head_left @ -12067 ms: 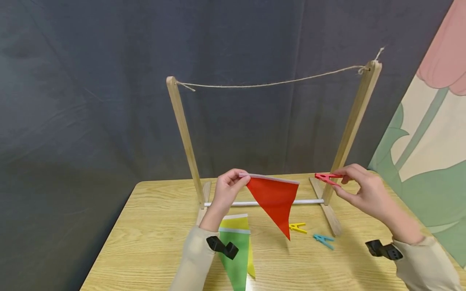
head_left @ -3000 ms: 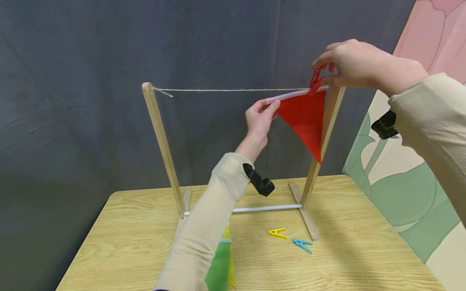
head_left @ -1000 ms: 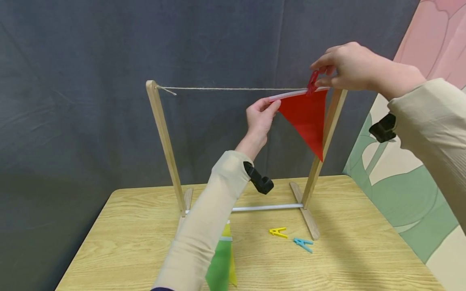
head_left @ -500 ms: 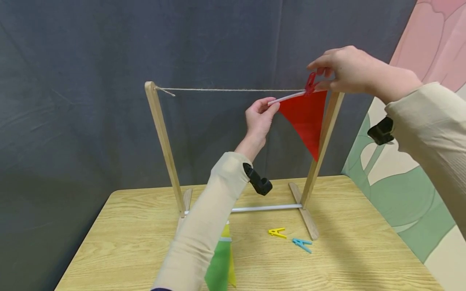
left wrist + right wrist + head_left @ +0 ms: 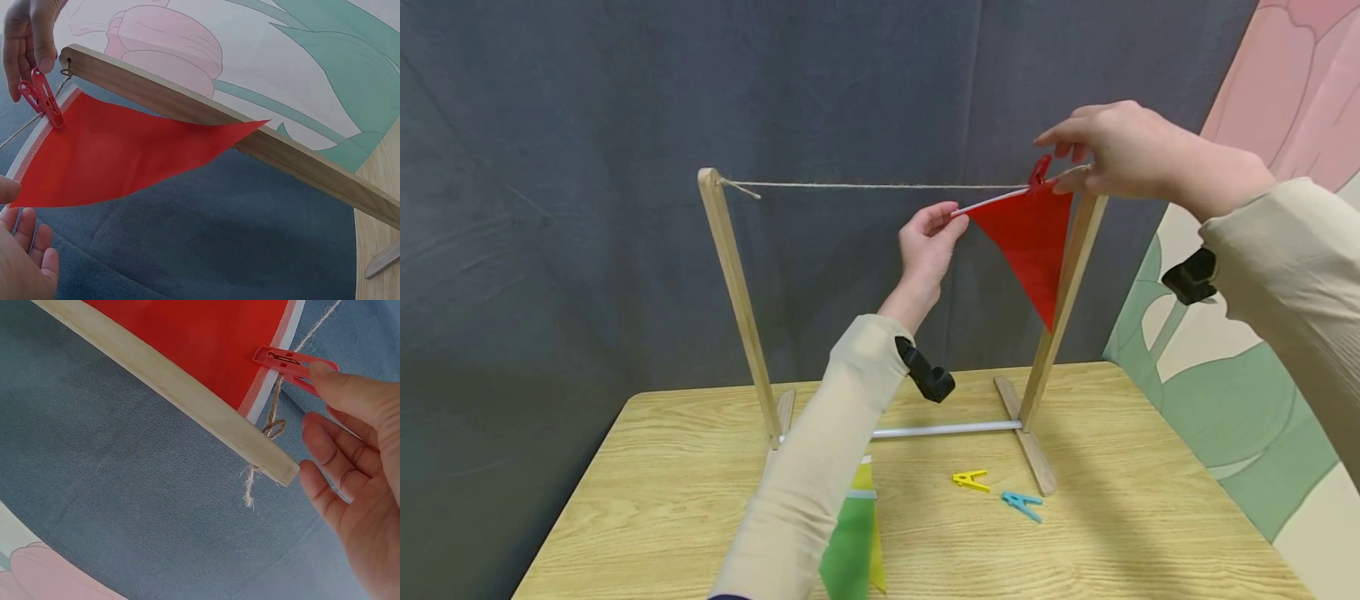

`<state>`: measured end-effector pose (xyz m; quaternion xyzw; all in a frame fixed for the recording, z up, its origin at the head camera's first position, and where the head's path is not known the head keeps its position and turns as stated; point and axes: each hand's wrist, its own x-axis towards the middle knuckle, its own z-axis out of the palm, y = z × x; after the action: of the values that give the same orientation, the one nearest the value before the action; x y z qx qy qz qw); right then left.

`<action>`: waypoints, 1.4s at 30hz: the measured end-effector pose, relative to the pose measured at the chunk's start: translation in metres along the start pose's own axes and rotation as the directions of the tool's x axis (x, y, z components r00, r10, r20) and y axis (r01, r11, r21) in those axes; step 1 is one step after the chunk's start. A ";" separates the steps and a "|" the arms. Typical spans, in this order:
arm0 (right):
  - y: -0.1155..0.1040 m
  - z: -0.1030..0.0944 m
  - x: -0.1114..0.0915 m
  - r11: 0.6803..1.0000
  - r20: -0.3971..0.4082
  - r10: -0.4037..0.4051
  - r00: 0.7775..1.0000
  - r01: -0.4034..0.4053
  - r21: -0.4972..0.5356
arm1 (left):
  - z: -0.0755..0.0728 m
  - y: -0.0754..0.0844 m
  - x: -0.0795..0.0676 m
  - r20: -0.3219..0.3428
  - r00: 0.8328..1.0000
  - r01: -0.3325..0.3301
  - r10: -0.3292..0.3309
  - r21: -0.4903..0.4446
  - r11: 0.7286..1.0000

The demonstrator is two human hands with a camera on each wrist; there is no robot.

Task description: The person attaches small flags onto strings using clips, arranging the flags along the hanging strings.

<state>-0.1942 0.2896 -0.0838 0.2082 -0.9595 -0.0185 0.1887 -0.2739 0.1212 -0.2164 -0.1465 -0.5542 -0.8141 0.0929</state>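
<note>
A shallow bite could drop the red pennant (image 5: 1028, 242)

The pennant is at two o'clock in the head view, below the string (image 5: 880, 185). The left hand (image 5: 923, 252), at its nine o'clock, pinches the corner; the red peg (image 5: 1040, 172), at twelve, clips the edge. The right hand (image 5: 1131, 152), at its one o'clock, has spread fingers, thumb at the peg. If the peg catches little string, releasing may cause slipping. The yellow peg (image 5: 967, 480) and blue peg (image 5: 1018, 502) lie toward five o'clock on the desk (image 5: 1112, 533).

Head camera, farthest back, faces forward and down over the table (image 5: 662, 492). Close-up wrist cameras face the flower mural (image 5: 165, 37) (left) and dark curtain (image 5: 125, 487) (right), sharing the red flag (image 5: 1026, 242) and peg (image 5: 1040, 170), two o'clock in the head view.
</note>
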 end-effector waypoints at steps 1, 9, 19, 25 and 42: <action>0.000 0.000 0.000 1.000 -0.001 -0.001 1.000 0.001 0.002 | 0.000 0.000 0.000 0.000 1.000 -0.002 0.002 0.003 1.000; -0.002 0.001 0.003 0.999 -0.035 -0.045 0.998 0.045 0.007 | -0.001 0.000 0.001 -0.005 1.000 -0.004 0.004 0.069 0.998; -0.004 0.003 0.006 0.998 -0.063 -0.062 0.996 0.063 0.017 | 0.001 0.006 0.001 -0.024 0.999 0.028 -0.026 0.075 0.997; -0.001 0.002 0.008 0.998 -0.039 0.004 0.999 -0.002 0.069 | 0.005 0.008 0.002 -0.018 0.999 0.046 -0.046 -0.045 0.998; 0.007 0.001 0.009 0.988 0.010 0.114 0.993 -0.115 0.102 | 0.010 0.012 0.003 0.023 0.999 0.039 -0.037 -0.063 0.997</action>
<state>-0.2046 0.2926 -0.0804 0.1621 -0.9700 0.0410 0.1765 -0.2715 0.1256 -0.2014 -0.1478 -0.5319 -0.8312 0.0665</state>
